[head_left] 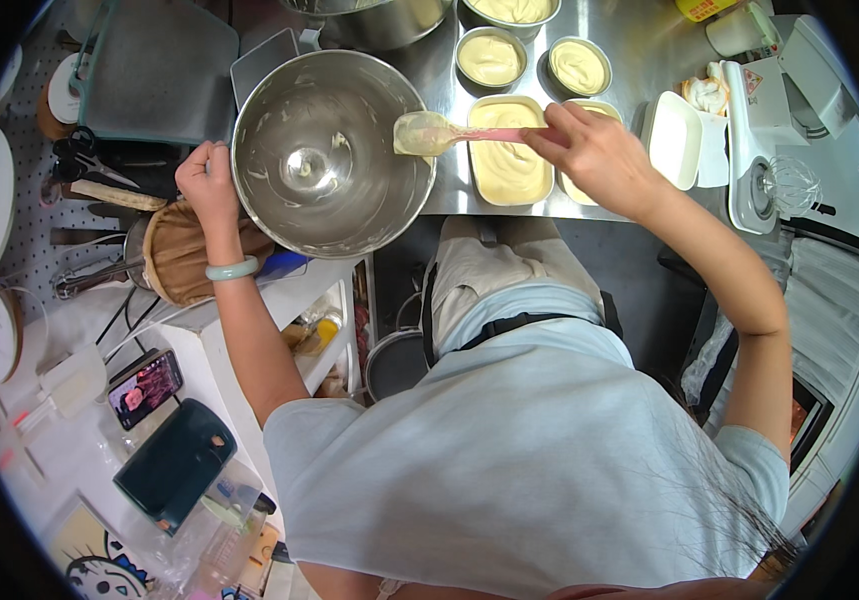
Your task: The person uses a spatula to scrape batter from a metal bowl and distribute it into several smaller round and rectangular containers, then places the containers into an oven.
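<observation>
My left hand [207,185] is closed at the left side of a large steel mixing bowl [274,205]; whether it grips a handle or the rim is hidden. Smears of pale batter cling to the bowl's inner wall, and its mouth faces me. In my right hand [604,165] is a spatula [427,134] with a pink handle, its batter-coated blade over the bowl's right rim. Below the handle sits a rectangular pan [511,180] of pale yellow batter. A second filled pan [576,190] is partly covered by my right hand. Two round tins [490,60] [579,68] of batter stand behind.
Another steel bowl [379,28] stands at the back. To the right are a white rectangular pan [671,142], a white scale [749,205] and a wire whisk [789,186]. Scissors [89,155], a brown cloth-lined container [184,255] and a phone [146,387] lie left.
</observation>
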